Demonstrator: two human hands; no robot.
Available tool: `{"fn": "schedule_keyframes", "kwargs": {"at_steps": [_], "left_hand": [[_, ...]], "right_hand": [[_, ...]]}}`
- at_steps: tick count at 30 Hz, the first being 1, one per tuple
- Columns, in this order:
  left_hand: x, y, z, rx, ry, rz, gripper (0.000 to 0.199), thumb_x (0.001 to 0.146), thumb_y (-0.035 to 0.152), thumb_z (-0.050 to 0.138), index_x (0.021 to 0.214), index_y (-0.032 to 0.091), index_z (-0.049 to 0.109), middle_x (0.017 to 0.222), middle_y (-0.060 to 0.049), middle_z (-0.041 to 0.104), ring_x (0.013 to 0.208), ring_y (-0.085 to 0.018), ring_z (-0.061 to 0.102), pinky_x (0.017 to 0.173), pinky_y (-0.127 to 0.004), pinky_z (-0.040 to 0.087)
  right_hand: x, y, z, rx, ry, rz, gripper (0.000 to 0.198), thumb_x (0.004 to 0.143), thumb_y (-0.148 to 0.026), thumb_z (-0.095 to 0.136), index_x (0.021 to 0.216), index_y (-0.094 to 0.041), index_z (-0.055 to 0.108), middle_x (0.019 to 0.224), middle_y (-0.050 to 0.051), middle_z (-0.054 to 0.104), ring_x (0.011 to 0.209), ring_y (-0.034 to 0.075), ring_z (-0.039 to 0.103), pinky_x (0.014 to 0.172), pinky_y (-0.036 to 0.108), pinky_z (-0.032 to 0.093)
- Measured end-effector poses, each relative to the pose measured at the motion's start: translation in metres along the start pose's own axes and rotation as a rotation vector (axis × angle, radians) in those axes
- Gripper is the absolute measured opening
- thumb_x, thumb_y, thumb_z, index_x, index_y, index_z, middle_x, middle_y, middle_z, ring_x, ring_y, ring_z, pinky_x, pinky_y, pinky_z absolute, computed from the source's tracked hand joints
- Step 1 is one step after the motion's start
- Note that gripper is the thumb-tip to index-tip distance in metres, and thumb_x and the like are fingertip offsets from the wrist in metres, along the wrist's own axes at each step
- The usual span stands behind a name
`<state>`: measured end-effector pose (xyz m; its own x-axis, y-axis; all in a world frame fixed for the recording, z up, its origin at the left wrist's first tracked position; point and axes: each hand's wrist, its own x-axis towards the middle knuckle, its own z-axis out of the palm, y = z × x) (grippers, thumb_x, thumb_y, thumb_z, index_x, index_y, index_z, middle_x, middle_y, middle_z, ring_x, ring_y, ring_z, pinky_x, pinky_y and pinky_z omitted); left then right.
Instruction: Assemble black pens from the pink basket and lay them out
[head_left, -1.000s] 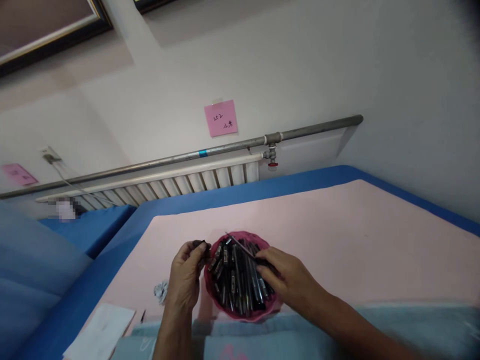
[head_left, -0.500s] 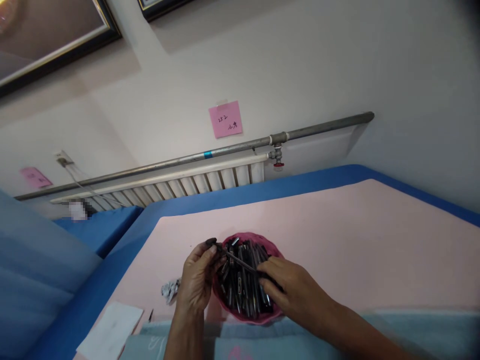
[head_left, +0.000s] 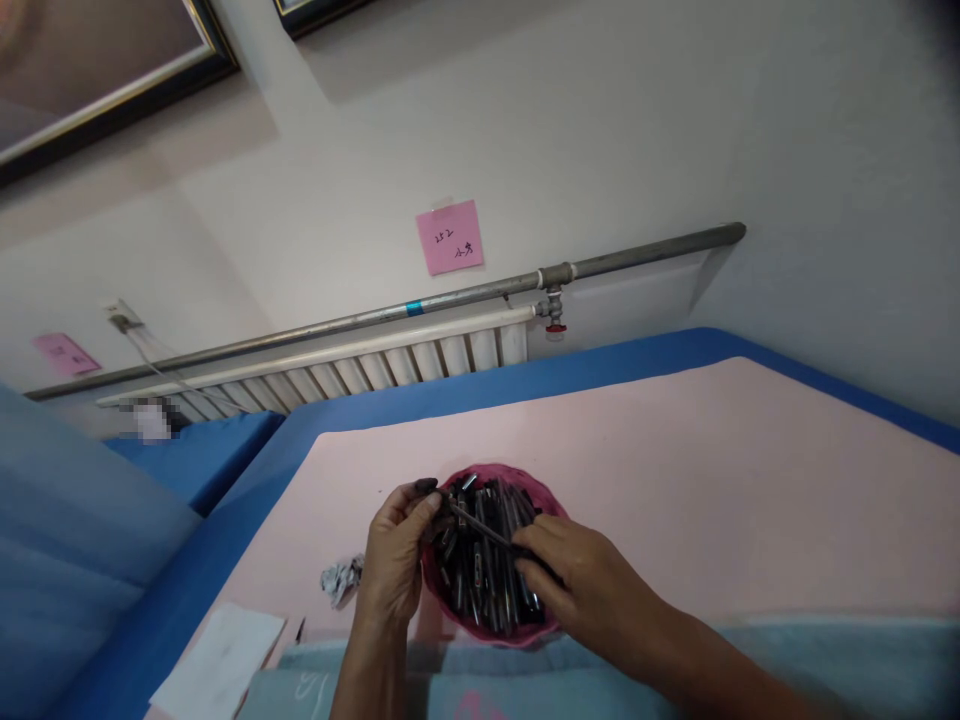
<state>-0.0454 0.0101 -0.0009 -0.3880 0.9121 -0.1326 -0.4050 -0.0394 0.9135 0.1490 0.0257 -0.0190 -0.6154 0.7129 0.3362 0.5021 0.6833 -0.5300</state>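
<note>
my right hand (head_left: 585, 572) is clamped on a slim dark stick (head_left: 486, 528) slanting over the pink basket (head_left: 517, 638) of dark pen-like things (head_left: 491, 590); its far end reaches my left hand (head_left: 395, 555), which pinches a small dark piece (head_left: 426, 485).

Wall (head_left: 600, 130) was pale, dimmer toward right. Two dark-framed pictures (head_left: 97, 60) hung top left. Grey pipe (head_left: 330, 327) ran slantwise above white radiator (head_left: 405, 365); red-handled valve (head_left: 555, 310) sat at radiator's right end. Pink notes (head_left: 450, 237) on wall, outlet (head_left: 120, 315) with cord at left. Blue drapery (head_left: 60, 520) hung lower left; blue-topped furniture (head_left: 637, 351) stood by wall.
</note>
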Motion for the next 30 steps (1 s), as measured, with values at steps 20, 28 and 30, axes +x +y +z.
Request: {"fn": "schedule_keyframes", "kwargs": {"at_steps": [20, 28, 30], "left_hand": [[-0.002, -0.010, 0.009, -0.070, -0.023, -0.074, 0.025, 0.058, 0.022, 0.075, 0.079, 0.014, 0.062, 0.069, 0.001, 0.065, 0.059, -0.008, 0.061, 0.059, -0.019, 0.051], [-0.004, -0.014, 0.013, -0.071, -0.050, -0.103, 0.021, 0.060, 0.021, 0.074, 0.073, 0.013, 0.060, 0.066, 0.001, 0.065, 0.058, -0.008, 0.061, 0.057, -0.018, 0.050], [-0.005, -0.015, 0.013, -0.066, -0.064, -0.106, 0.021, 0.060, 0.021, 0.074, 0.074, 0.013, 0.060, 0.068, 0.001, 0.065, 0.059, -0.008, 0.061, 0.058, -0.019, 0.050]], "right_hand": [[0.005, -0.009, -0.008, 0.347, 0.034, 0.182, 0.013, 0.080, -0.019, 0.048, 0.082, -0.022, 0.061, 0.078, 0.001, 0.062, 0.074, 0.016, 0.057, 0.065, 0.029, 0.043], [0.006, -0.011, -0.008, 0.368, 0.040, 0.202, 0.014, 0.080, -0.018, 0.047, 0.081, -0.020, 0.060, 0.076, 0.002, 0.061, 0.072, 0.016, 0.057, 0.065, 0.030, 0.043], [0.005, -0.011, -0.007, 0.374, 0.040, 0.219, 0.014, 0.080, -0.018, 0.047, 0.080, -0.020, 0.060, 0.076, 0.002, 0.061, 0.072, 0.016, 0.057, 0.065, 0.030, 0.043]]}}
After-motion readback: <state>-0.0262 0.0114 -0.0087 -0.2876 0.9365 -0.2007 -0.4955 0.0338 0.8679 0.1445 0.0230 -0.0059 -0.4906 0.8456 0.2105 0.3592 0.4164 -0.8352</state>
